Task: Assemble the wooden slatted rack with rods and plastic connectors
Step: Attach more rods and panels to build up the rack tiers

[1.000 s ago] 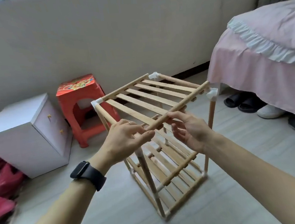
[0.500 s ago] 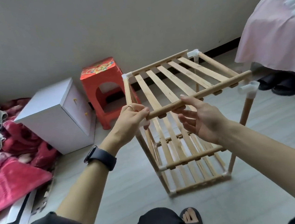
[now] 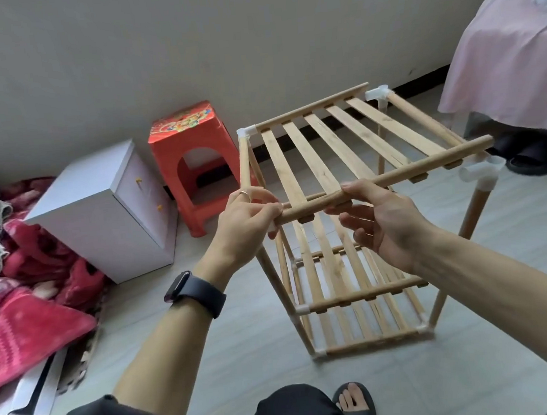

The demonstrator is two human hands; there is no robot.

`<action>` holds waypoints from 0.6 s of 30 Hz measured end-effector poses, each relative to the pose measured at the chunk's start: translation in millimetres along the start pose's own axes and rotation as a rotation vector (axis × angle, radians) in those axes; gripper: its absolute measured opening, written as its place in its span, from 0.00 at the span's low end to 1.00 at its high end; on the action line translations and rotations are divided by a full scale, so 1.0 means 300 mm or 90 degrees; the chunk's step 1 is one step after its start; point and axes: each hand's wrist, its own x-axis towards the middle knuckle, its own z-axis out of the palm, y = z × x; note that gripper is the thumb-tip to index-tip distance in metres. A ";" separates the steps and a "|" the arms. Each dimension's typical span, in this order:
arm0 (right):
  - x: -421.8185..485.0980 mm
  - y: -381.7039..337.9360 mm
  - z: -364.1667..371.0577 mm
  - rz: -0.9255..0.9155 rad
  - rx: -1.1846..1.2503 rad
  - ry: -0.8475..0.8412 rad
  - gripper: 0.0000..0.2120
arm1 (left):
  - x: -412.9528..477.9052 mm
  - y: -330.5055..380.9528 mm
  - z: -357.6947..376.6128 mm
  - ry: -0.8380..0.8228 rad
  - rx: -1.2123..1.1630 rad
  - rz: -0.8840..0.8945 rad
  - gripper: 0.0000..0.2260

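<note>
Our left hand (image 3: 243,223) still pinches the rail (image 3: 395,173) end; right hand (image 3: 386,227) clasps it, fingers spread; connector (image 3: 480,172) stays unfilled.

The wooden rack (image 3: 356,299) stands upright on the floor (image 3: 244,342). It is a frame of pale round rods joined at the corners by white plastic connectors, with two slatted shelves fitted low down. The top slatted panel (image 3: 336,149), flat slats between two round rails, lies tilted across the top, its far rail meeting the back-left connector (image 3: 247,131). Its near rail (image 3: 395,173) sits above the front-right connector (image 3: 480,172), unseated. The left hand (image 3: 243,223) pinches its left end and the right hand (image 3: 386,224) grips it just beside.
</note>
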 end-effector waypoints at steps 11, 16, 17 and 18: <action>-0.021 -0.012 -0.039 0.004 -0.073 -0.035 0.11 | -0.062 -0.090 -0.018 0.040 0.316 0.316 0.15; -0.018 -0.015 -0.029 0.011 -0.064 -0.035 0.12 | -0.059 -0.064 -0.039 -0.009 0.364 0.293 0.16; -0.020 -0.017 -0.027 0.011 -0.054 -0.036 0.11 | -0.059 -0.058 -0.043 -0.025 0.375 0.286 0.16; -0.022 -0.019 -0.023 0.010 -0.044 -0.039 0.11 | -0.060 -0.056 -0.046 -0.036 0.375 0.277 0.16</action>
